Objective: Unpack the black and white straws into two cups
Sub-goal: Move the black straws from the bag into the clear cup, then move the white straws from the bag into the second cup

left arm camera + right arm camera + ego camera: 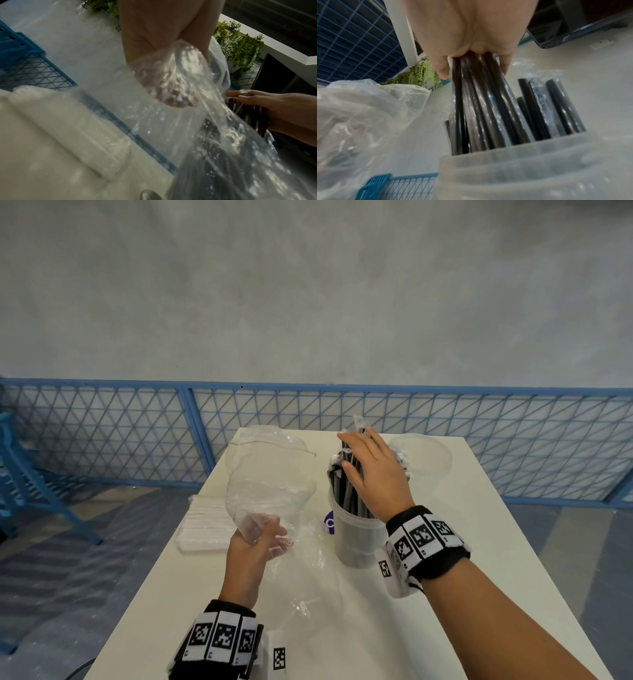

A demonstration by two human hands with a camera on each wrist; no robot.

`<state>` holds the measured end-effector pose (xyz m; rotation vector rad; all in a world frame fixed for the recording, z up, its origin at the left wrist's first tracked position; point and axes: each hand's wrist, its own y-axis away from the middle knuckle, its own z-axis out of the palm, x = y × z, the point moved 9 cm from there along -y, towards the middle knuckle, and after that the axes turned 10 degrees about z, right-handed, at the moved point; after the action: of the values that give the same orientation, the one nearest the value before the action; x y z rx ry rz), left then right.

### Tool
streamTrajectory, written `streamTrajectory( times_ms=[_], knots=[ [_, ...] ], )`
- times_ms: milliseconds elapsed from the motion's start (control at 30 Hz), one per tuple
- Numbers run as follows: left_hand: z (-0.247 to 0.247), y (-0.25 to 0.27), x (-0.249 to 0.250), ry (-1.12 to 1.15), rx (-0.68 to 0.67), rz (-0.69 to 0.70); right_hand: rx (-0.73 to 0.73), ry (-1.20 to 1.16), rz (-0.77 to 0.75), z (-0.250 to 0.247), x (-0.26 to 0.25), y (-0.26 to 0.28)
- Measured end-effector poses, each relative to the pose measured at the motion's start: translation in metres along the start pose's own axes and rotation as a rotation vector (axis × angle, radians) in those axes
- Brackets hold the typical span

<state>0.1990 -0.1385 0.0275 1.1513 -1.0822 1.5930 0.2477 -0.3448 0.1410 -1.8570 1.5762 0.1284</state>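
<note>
Blue mesh fence (342,419), hanging green plants (240,44)

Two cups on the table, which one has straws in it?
The near cup, under the right hand: it holds the black straws. The far cup at the table's back right edge looks empty.

Fenced test bay — blue mesh fence (342,436)

Head view bright, even, soft daylight; faint shadows on the white rectangular desk (445,594); fence rails bow at edges w/ wide-angle warp. Left wrist view dimmer, motion-blurred, glare specks on the crumpled clear plastic bag (214,135). Right wrist view: near frosted translucent plastic cup (530,169) out of focus.
</note>
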Motion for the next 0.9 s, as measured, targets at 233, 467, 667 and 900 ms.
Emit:
streamTrajectory(
  times_ms=[233,467,667,900],
  knots=[
    [-0.011,0.009,-0.005,0.132,0.059,-0.017,0.244,0.006,0.019,-0.025,-0.003,0.034],
    [-0.023,0.018,-0.025,0.194,0.149,-0.067,0.041,-0.389,0.149,0.022,0.028,0.112],
    [-0.009,0.03,-0.036,0.233,0.09,-0.094,-0.443,-0.717,0.771,0.082,0.086,0.153],
    [-0.029,0.036,-0.056,-0.131,0.285,-0.073,-0.454,-0.674,0.701,0.078,0.099,0.156]
  ],
)
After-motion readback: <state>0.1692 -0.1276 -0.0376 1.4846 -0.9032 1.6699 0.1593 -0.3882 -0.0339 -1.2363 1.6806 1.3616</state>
